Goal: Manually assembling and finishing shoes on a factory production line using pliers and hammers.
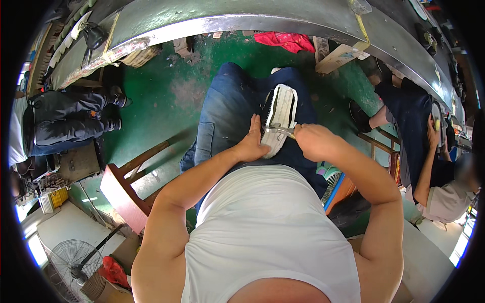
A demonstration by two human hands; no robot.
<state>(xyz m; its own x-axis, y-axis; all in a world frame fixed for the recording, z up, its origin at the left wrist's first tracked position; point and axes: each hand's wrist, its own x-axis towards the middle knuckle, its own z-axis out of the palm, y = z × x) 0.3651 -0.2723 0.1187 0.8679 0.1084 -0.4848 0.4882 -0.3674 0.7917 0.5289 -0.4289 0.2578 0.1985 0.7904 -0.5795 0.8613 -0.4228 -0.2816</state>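
On my lap lies a shoe upper on its last (283, 104), bottom side up. Its underside is whitish with a pale, jagged rim, and a dark side shows at its edge. My left hand (251, 143) grips the shoe's left side near the end closest to me, its thumb across that end. In my right hand (317, 142), the fingers are closed around the handle of a hammer (276, 129). The hammer's metal head rests over or just above the underside; exact contact is unclear.
A metal-edged workbench (242, 22) curves ahead of me. Red cloth (285, 41) and a cardboard box (341, 58) lie beneath it. Other people sit at left and right. A wooden stool (124, 194) stands at left, a fan (76, 270) behind it.
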